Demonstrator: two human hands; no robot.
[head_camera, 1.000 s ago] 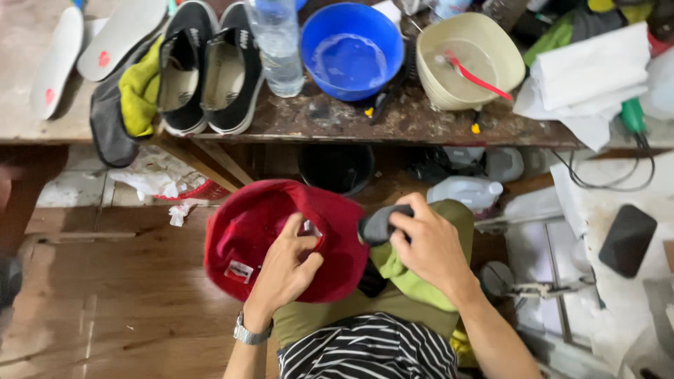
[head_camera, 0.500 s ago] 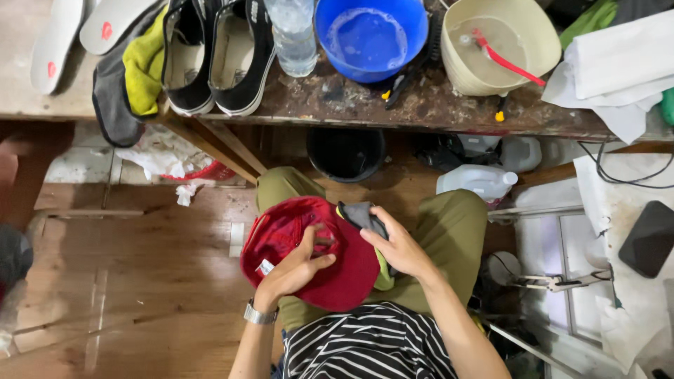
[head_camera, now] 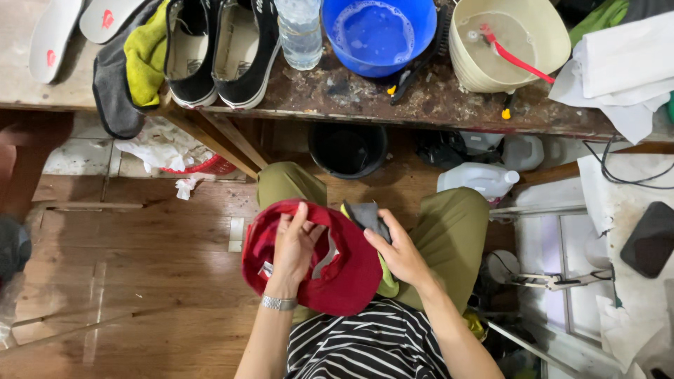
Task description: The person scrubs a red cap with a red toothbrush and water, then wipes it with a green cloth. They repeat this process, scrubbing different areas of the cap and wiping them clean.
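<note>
The red cap (head_camera: 344,277) has been drawn closer over the lap, its inside turned up, a grey band and small label showing. It is gripped by the left hand (head_camera: 295,245); what seems a dark cloth (head_camera: 366,216) is pinched in the right hand (head_camera: 400,253), below the worktop (head_camera: 337,91).

Matt red cloth on the cap (head_camera: 351,281), soft and creased under the left hand (head_camera: 295,245), with a pale fabric band inside; the right hand (head_camera: 400,253) pinches a dark grey cloth (head_camera: 366,216) over a yellow-green one. Far off, the bench (head_camera: 337,88) is rough, stained wood, the blue basin (head_camera: 379,35) glossy wet plastic, the cream bowl (head_camera: 540,52) smooth plastic. Near left, the floor (head_camera: 126,281) shows worn, scuffed wooden boards.
</note>
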